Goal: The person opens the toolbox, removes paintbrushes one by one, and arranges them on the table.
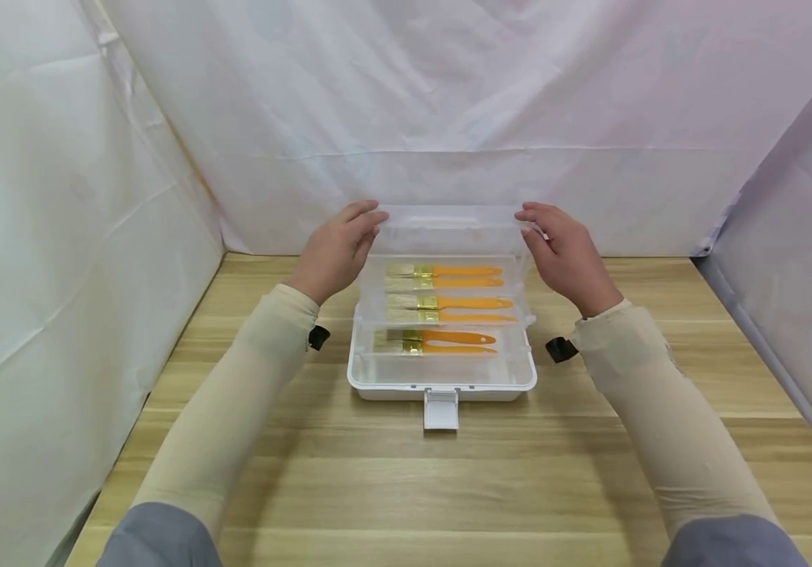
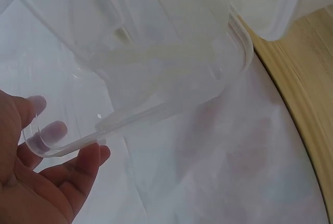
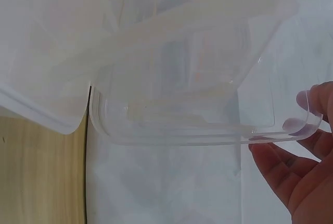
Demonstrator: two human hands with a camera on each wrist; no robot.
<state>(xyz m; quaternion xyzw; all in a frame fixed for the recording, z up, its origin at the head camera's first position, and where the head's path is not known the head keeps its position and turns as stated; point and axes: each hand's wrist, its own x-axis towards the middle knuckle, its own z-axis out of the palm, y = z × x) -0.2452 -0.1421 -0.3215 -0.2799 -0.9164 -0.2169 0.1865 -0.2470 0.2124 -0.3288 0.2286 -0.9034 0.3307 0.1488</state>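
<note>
A white storage box (image 1: 377, 391) with a raised clear lid (image 1: 448, 214) stands on the table. My left hand (image 1: 331, 252) holds the lid's left corner; in the left wrist view its fingers and thumb (image 2: 91, 159) lie on both sides of the clear rim. The right hand (image 1: 567, 256) grips the lid's right corner the same way, its thumb and fingers around the rim in the right wrist view. Paintbrushes with orange handles (image 1: 472, 303) and pale bristles lie in pairs, two pairs in the tiered clear trays (image 1: 370, 287) and one pair lower down (image 1: 458, 337).
A white latch (image 1: 441, 413) hangs open at the box's front. The wooden table (image 1: 391, 488) carries the box. White cloth walls (image 1: 448, 94) enclose the back and sides. Black straps (image 1: 561, 349) show at both wrists.
</note>
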